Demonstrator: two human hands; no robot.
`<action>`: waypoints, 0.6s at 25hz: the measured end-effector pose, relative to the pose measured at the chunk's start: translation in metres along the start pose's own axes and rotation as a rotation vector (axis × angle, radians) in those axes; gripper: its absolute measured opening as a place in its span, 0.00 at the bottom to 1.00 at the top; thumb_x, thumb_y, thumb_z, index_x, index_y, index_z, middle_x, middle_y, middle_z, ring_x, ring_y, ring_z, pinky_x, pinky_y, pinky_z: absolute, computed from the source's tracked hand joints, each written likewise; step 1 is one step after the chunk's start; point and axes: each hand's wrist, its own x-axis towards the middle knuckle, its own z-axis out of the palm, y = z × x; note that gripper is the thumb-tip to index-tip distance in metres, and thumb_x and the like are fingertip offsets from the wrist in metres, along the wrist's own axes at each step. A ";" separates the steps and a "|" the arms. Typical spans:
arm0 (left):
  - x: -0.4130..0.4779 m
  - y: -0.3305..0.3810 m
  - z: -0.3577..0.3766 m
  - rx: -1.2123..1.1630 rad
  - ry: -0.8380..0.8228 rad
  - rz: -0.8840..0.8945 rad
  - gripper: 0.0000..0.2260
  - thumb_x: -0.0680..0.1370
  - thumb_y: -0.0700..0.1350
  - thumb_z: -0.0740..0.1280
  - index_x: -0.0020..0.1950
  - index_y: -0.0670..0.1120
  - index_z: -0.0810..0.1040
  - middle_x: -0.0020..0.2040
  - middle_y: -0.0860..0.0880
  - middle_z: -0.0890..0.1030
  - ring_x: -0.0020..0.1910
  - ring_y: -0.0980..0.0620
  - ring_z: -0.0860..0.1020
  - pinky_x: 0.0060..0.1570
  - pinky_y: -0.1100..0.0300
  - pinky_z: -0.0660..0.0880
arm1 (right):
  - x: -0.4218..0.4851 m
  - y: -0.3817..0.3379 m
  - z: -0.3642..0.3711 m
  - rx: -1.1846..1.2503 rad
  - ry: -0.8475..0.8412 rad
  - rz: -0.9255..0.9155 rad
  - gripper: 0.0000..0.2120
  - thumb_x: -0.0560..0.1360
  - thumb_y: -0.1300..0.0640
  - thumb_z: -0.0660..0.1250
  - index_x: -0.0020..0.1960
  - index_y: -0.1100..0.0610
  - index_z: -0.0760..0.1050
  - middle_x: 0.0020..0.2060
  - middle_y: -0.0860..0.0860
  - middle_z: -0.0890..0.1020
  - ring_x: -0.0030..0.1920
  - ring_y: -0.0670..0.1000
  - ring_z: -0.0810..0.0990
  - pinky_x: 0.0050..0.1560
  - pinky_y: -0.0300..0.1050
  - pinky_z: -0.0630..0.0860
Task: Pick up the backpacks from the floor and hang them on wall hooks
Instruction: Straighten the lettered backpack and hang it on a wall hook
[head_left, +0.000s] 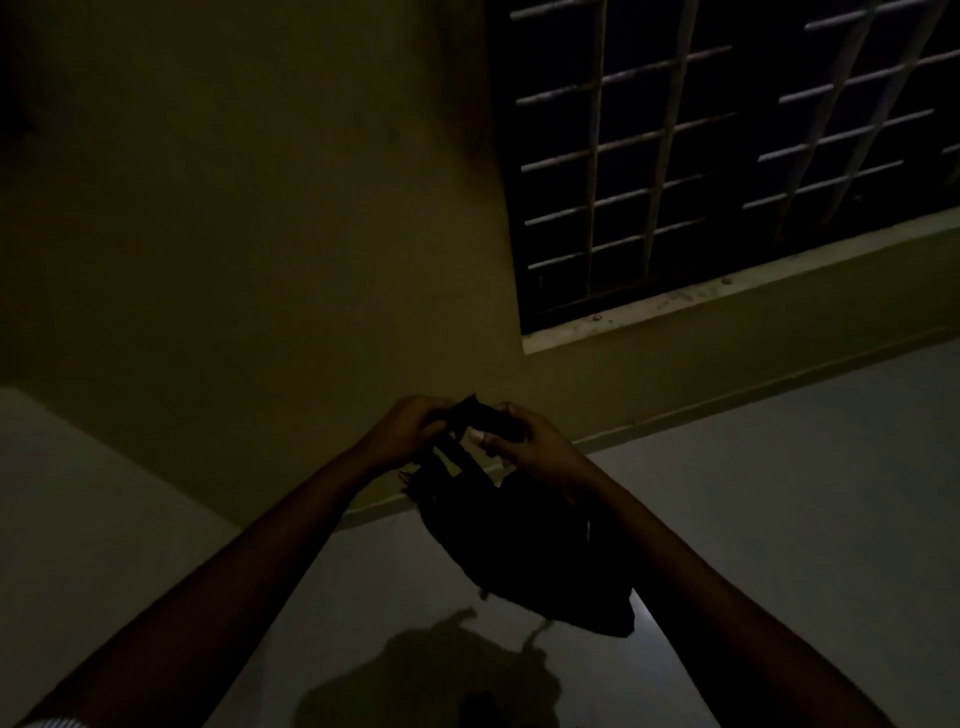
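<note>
1. So, head view, and it's really dim. Both hands are up in front of the wall (249, 249), working the top of a dark backpack (524, 551). The left hand (410, 431) and right hand (524, 441) are close together, almost touching, both curled shut on the bag's top strap or loop (475, 415). It's too dark to say exactly which piece of webbing that is.

2. Where the bag is: off the floor (779, 493), hanging below the fingers. Its body drops down and a bit toward the right, under the right forearm, so the long axis runs from the pinched top down to the lower corner. Its shadow (441, 675) sits on the floor underneath, well apart from the bag, so it's clearly lifted.

3. The thing that matters for the next move: the loop sits on top, between the two hands, and the weight is all below. Neither hand looks clearly nearer to the wall, I'd call it even.

4. No hook shows anywhere here. There's just bare wall to the left and a barred window (727, 156) up on the right, so I guess the hook is higher up or out of shot.

5. My read: pickup is done, hanging isn't. Spreading that loop open looks like the fiddly bit.
</note>
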 end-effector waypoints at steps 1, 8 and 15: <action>-0.001 0.012 -0.010 0.010 0.037 0.029 0.09 0.77 0.34 0.62 0.51 0.37 0.81 0.46 0.47 0.80 0.36 0.74 0.76 0.38 0.75 0.69 | 0.000 -0.013 -0.004 -0.020 0.010 -0.041 0.08 0.76 0.55 0.66 0.53 0.56 0.77 0.34 0.41 0.77 0.29 0.35 0.76 0.31 0.29 0.71; -0.051 0.068 -0.128 0.043 0.233 -0.007 0.12 0.75 0.38 0.67 0.56 0.44 0.70 0.46 0.49 0.77 0.42 0.60 0.77 0.38 0.68 0.69 | 0.028 -0.120 -0.013 -0.060 -0.270 -0.248 0.24 0.77 0.48 0.63 0.58 0.70 0.75 0.31 0.47 0.67 0.30 0.44 0.64 0.34 0.38 0.60; -0.082 0.063 -0.260 0.202 0.496 0.066 0.11 0.78 0.37 0.60 0.58 0.49 0.75 0.51 0.53 0.76 0.47 0.72 0.74 0.47 0.76 0.67 | 0.085 -0.262 0.024 -0.360 -0.282 -0.492 0.19 0.79 0.47 0.58 0.48 0.62 0.78 0.33 0.48 0.72 0.33 0.45 0.69 0.37 0.39 0.64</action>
